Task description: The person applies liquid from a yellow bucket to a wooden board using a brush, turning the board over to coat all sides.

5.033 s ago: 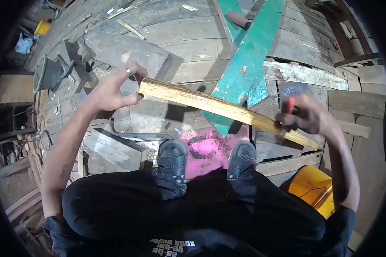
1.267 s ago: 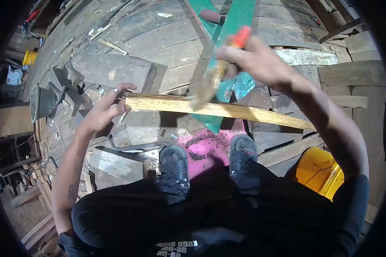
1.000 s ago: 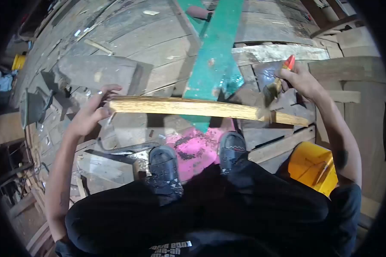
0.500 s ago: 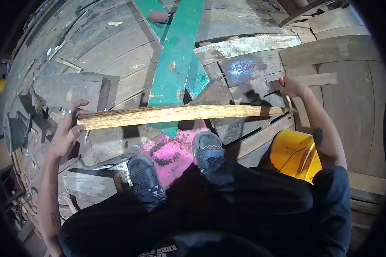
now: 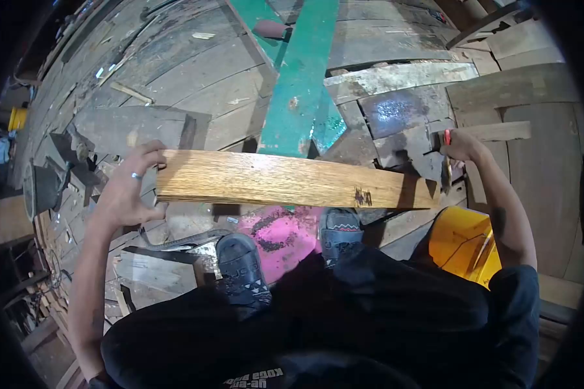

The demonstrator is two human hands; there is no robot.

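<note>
A curved wooden plank [image 5: 266, 178] with streaky yellow-brown grain stretches across in front of me. My left hand [image 5: 128, 188] grips its left end, with fingers over the upper edge and thumb below. A dark mark shows on the plank's lower face toward the right, and a shadow falls near its right tip. Just beyond that tip, my right hand [image 5: 466, 146] is closed around a small tool [image 5: 446, 172] with a red end above the fingers and a narrow part hanging below; I cannot tell its kind. The tool's lower part is close to the plank's tip.
Green boards [image 5: 298, 91] lie beyond the plank, a dull red cylinder [image 5: 271, 29] on them. A yellow bucket [image 5: 457, 240] stands by my right knee. My sandaled feet flank a pink panel [image 5: 282, 243]. A wooden block [image 5: 133, 126] sits at left on the plank floor.
The plank has rolled so its broad face shows instead of a narrow edge, and my left hand has turned with it. The view has shifted, moving the scene rightward.
</note>
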